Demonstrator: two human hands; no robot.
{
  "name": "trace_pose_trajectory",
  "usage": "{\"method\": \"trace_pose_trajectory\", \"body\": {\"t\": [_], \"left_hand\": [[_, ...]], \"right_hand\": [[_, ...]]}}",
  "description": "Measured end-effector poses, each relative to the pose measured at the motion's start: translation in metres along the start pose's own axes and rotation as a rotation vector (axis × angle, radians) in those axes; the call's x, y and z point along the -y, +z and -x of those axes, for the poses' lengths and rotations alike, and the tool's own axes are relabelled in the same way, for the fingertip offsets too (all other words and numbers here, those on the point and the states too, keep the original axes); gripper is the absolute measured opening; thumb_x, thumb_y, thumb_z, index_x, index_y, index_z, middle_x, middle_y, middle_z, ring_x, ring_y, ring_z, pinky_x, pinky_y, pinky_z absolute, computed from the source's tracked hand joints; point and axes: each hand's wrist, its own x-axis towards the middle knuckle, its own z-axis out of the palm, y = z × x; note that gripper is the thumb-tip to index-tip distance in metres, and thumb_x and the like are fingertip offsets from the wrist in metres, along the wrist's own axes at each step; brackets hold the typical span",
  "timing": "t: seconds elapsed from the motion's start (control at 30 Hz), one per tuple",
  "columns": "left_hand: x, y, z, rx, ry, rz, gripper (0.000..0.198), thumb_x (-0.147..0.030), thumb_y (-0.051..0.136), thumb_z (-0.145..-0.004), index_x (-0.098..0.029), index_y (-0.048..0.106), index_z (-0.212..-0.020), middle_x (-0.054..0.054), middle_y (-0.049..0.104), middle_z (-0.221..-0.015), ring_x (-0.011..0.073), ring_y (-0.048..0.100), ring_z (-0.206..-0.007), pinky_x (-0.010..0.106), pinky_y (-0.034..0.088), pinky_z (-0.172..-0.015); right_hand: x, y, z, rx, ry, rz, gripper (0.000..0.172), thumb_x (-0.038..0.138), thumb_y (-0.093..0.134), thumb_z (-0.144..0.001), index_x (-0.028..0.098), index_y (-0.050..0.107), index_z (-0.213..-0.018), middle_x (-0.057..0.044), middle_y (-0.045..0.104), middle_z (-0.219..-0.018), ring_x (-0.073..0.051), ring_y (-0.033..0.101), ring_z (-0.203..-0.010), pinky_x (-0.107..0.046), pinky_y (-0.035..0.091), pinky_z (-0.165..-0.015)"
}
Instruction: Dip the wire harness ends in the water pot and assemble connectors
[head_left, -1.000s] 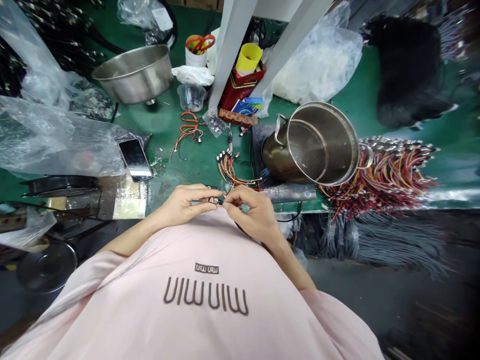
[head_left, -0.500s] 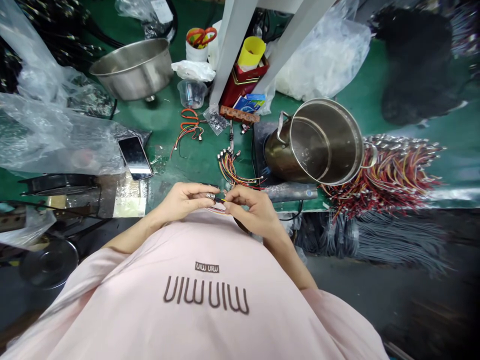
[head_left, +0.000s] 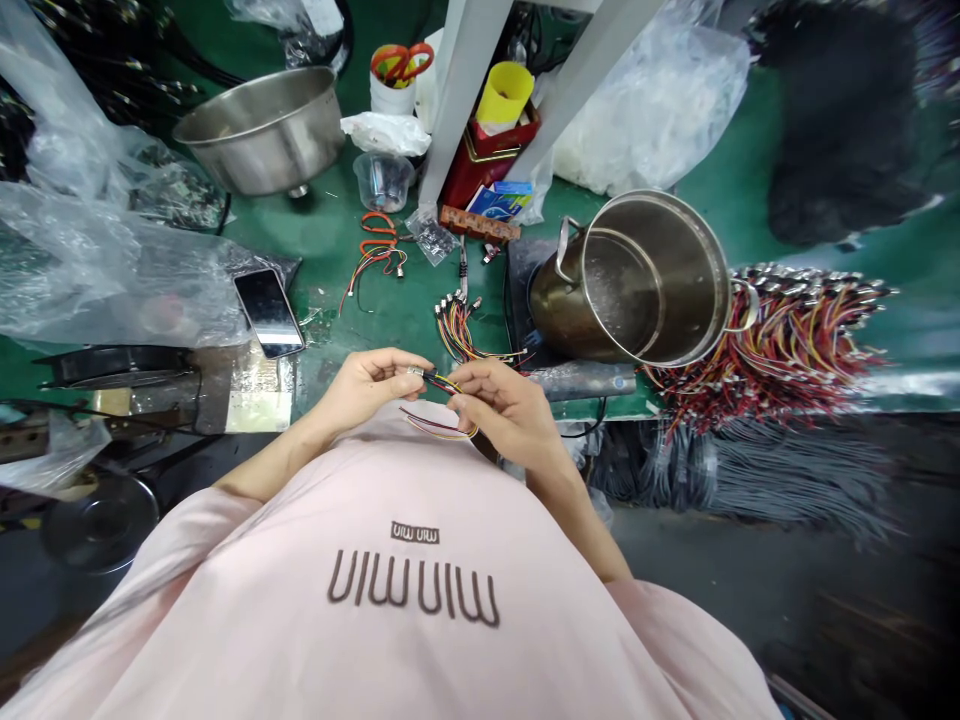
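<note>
Just above the shirt, my left hand (head_left: 375,385) pinches the metal connector end of a wire harness (head_left: 441,381). My right hand (head_left: 504,408) closes on the harness's black, yellow and red wires a short way along. Loose wire ends curl below the right fingers, over the pink cloth. Beyond both hands, a bunch of similar wire harnesses (head_left: 459,325) with small connectors lies on the green table (head_left: 322,235). A few more wires (head_left: 375,262) rest beside orange-handled scissors (head_left: 377,232).
A tall metal pot (head_left: 630,280) stands to the right, next to a big heap of wire harnesses (head_left: 780,350). On the left are a phone (head_left: 268,312), plastic bags (head_left: 112,265) and a steel basin (head_left: 262,135). A white post (head_left: 469,90) rises at the back.
My fingers have shifted along the harness, and more of its wires now show between the hands. Loose wire ends now hang below my right hand. My left hand has risen slightly.
</note>
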Motion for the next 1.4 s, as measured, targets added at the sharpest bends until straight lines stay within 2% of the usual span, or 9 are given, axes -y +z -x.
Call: {"method": "trace_pose_trajectory", "body": {"t": [0.1, 0.23, 0.5, 0.7, 0.8, 0.87, 0.97, 1.13, 1.4], "left_hand": [[0.0, -0.003, -0.001, 0.061, 0.058, 0.025, 0.042, -0.034, 0.079, -0.072, -0.018, 0.072, -0.109, 0.001, 0.069, -0.077, 0.0123, 0.067, -0.071, 0.024, 0.053, -0.069], [-0.001, -0.005, -0.001, 0.063, 0.085, 0.025, 0.033, -0.033, 0.077, -0.075, -0.018, 0.073, -0.104, 0.003, 0.071, -0.078, 0.0137, 0.07, -0.076, 0.023, 0.054, -0.071], [-0.003, 0.001, 0.001, 0.067, 0.007, 0.02, 0.032, -0.036, 0.077, -0.073, -0.014, 0.075, -0.096, 0.005, 0.074, -0.071, 0.013, 0.068, -0.064, 0.025, 0.056, -0.065], [-0.003, 0.008, 0.002, 0.047, -0.033, 0.024, 0.034, -0.039, 0.079, -0.07, -0.013, 0.074, -0.092, 0.004, 0.073, -0.068, 0.014, 0.068, -0.063, 0.026, 0.056, -0.065], [-0.003, 0.01, 0.002, 0.015, -0.029, 0.026, 0.034, -0.04, 0.079, -0.069, -0.013, 0.073, -0.089, 0.003, 0.072, -0.068, 0.0128, 0.066, -0.062, 0.025, 0.054, -0.064], [-0.003, 0.01, 0.001, -0.035, -0.017, 0.023, 0.033, -0.041, 0.078, -0.07, -0.013, 0.073, -0.087, 0.002, 0.071, -0.067, 0.0116, 0.064, -0.061, 0.024, 0.052, -0.063], [-0.004, 0.009, -0.001, -0.113, -0.016, 0.012, 0.029, -0.041, 0.075, -0.073, -0.013, 0.071, -0.083, 0.001, 0.069, -0.064, 0.0102, 0.06, -0.059, 0.024, 0.05, -0.061], [-0.003, 0.01, -0.004, -0.172, -0.043, 0.012, 0.03, -0.043, 0.073, -0.073, -0.014, 0.068, -0.075, 0.0, 0.065, -0.059, 0.0099, 0.057, -0.055, 0.024, 0.047, -0.059], [0.002, 0.011, -0.006, -0.179, -0.045, 0.031, 0.036, -0.05, 0.071, -0.074, -0.015, 0.064, -0.068, -0.001, 0.063, -0.057, 0.0093, 0.054, -0.054, 0.024, 0.045, -0.06]], "right_hand": [[-0.001, -0.001, 0.001, -0.003, 0.035, -0.036, 0.016, 0.026, 0.059, -0.085, 0.018, 0.058, -0.099, 0.002, 0.064, -0.074, -0.007, 0.058, -0.049, -0.02, 0.047, -0.047], [0.0, -0.001, 0.001, -0.006, 0.007, -0.02, 0.011, 0.028, 0.06, -0.086, 0.018, 0.057, -0.091, 0.003, 0.062, -0.071, -0.007, 0.058, -0.051, -0.021, 0.048, -0.051], [0.002, 0.0, 0.0, -0.027, -0.162, 0.326, 0.005, 0.019, 0.056, -0.086, 0.019, 0.06, -0.087, -0.001, 0.064, -0.08, -0.011, 0.059, -0.066, -0.024, 0.047, -0.06], [0.007, 0.009, -0.006, -0.079, -0.214, 0.484, 0.012, 0.01, 0.054, -0.08, 0.02, 0.056, -0.073, 0.001, 0.059, -0.07, -0.011, 0.053, -0.063, -0.024, 0.042, -0.06], [0.007, 0.008, -0.007, -0.061, -0.207, 0.461, 0.01, 0.011, 0.054, -0.082, 0.02, 0.056, -0.076, 0.002, 0.058, -0.071, -0.01, 0.052, -0.062, -0.024, 0.042, -0.06], [0.006, 0.004, -0.006, -0.006, -0.222, 0.442, 0.007, 0.014, 0.057, -0.083, 0.02, 0.058, -0.086, 0.001, 0.06, -0.08, -0.009, 0.052, -0.063, -0.024, 0.043, -0.06], [0.003, -0.003, -0.003, 0.05, -0.255, 0.453, 0.014, 0.014, 0.06, -0.083, 0.02, 0.057, -0.095, -0.002, 0.061, -0.095, -0.01, 0.054, -0.068, -0.024, 0.046, -0.063], [0.001, -0.005, 0.0, -0.022, -0.292, 0.532, 0.008, 0.012, 0.056, -0.086, 0.021, 0.055, -0.086, -0.004, 0.06, -0.089, -0.014, 0.056, -0.078, -0.025, 0.048, -0.064], [-0.003, 0.001, -0.004, -0.068, -0.335, 0.652, 0.014, 0.009, 0.054, -0.084, 0.022, 0.053, -0.082, -0.005, 0.059, -0.087, -0.017, 0.057, -0.082, -0.027, 0.048, -0.067]]}}
